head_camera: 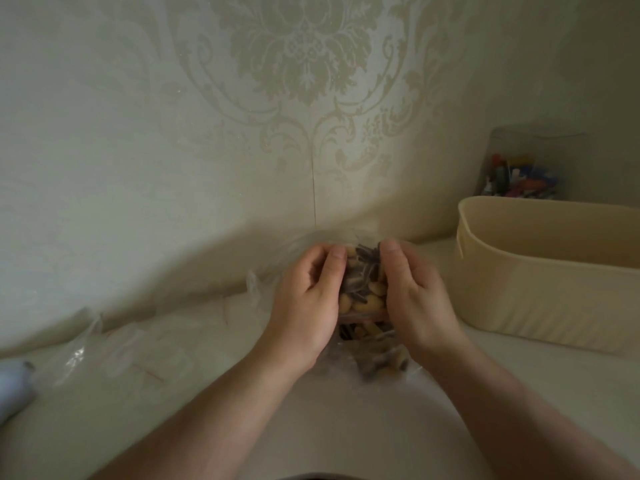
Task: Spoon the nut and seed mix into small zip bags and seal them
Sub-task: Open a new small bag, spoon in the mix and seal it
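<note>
A small clear zip bag [363, 285] filled with pale nuts and dark striped seeds is held upright between both hands above the table. My left hand [308, 299] grips its left side, thumb at the top edge. My right hand [415, 296] grips its right side, thumb also at the top. Under the hands lies a larger clear bag of nut and seed mix [374, 358]. No spoon is visible.
Empty clear zip bags [131, 351] lie on the pale table to the left. A cream plastic basket [550, 271] stands at the right, with a clear box of coloured items [519, 174] behind it. A pale object [14, 386] sits at the left edge. Patterned wall behind.
</note>
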{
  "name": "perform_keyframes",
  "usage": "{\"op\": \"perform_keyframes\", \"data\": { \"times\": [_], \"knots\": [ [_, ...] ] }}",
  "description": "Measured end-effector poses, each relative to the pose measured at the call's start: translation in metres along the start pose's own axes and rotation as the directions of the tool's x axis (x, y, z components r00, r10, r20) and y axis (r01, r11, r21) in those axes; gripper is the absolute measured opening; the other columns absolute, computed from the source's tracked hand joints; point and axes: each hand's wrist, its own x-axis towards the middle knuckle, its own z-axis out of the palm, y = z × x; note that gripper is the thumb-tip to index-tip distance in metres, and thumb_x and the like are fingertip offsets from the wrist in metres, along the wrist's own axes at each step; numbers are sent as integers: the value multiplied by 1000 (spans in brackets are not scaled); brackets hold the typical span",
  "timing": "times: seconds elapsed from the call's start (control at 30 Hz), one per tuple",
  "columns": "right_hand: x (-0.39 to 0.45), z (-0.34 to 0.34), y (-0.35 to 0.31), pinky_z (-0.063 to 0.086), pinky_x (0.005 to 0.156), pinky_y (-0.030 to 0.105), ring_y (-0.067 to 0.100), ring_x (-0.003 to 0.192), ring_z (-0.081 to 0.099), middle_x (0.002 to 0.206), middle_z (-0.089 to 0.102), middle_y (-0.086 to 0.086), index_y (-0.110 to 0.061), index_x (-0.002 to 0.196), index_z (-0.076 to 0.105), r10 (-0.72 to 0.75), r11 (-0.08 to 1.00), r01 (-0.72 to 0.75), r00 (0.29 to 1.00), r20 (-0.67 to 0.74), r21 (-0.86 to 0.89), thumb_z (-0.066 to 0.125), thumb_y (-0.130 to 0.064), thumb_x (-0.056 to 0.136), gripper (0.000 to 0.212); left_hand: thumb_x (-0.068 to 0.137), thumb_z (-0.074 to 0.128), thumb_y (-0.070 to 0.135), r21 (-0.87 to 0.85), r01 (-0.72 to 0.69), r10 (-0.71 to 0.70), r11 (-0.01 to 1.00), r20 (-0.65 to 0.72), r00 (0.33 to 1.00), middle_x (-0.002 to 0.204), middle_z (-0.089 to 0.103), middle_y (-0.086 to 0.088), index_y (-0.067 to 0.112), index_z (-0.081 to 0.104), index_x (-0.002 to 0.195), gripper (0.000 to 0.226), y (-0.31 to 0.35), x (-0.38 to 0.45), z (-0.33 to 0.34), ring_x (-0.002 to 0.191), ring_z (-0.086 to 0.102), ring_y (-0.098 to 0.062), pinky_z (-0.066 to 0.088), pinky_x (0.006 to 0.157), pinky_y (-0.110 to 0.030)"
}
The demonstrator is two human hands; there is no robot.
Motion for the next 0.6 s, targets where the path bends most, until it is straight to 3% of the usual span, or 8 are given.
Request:
{"op": "perform_keyframes", "data": {
  "times": [0.1, 0.23, 0.33, 0.43, 0.5, 0.6],
  "knots": [
    [1, -1, 2, 59, 66, 59, 31, 71, 71, 77, 72, 12, -17, 91, 72, 86, 995, -89, 994, 65, 53, 55, -72, 94, 57, 99, 56, 53, -80, 4, -2, 997, 23, 1000, 89, 74, -2, 27, 72, 93, 31, 0, 0, -2, 86, 70, -28, 59, 81, -53],
    [0, -7, -4, 60, 73, 60, 39, 84, 74, 87, 76, 14, -16, 97, 75, 44, 996, -43, 999, -7, 75, 55, -65, 97, 54, 90, 72, 38, -175, 84, -60, 981, 135, 989, 86, 75, 5, 14, 73, 107, 29, 8, -1, -1, 76, 69, -9, 56, 70, -28],
    [1, -18, -18, 63, 78, 58, 45, 96, 73, 97, 75, 22, -11, 102, 75, 93, 979, -91, 996, 1, 185, 59, -60, 99, 51, 82, 75, 31, -200, 137, -106, 970, 158, 982, 92, 78, -5, 10, 74, 104, 30, 19, 7, 6, 87, 73, -21, 61, 79, -36],
    [9, -41, -45, 61, 88, 62, 47, 98, 74, 101, 76, 25, -6, 110, 76, 120, 938, -143, 989, 89, 315, 65, -31, 103, 29, 81, 74, 31, -244, 170, -127, 955, 181, 975, 92, 76, -13, 14, 76, 92, 20, 43, 22, 12, 87, 72, -31, 62, 84, -45],
    [12, -60, -63, 60, 92, 58, 43, 98, 75, 102, 77, 21, -7, 113, 76, 118, 929, -141, 989, 86, 342, 66, -20, 102, 19, 82, 74, 29, -261, 168, -103, 951, 246, 964, 89, 74, -15, 16, 77, 87, 14, 59, 32, 21, 83, 71, -30, 65, 78, -42],
    [17, -90, -79, 62, 84, 48, 33, 92, 76, 98, 79, 14, -10, 110, 77, 79, 965, -83, 997, 28, 250, 69, -21, 100, 17, 85, 70, 27, -266, 154, -57, 952, 339, 939, 79, 73, -12, 10, 74, 90, 18, 79, 39, 46, 71, 71, -22, 63, 67, -33]
  ]
}}
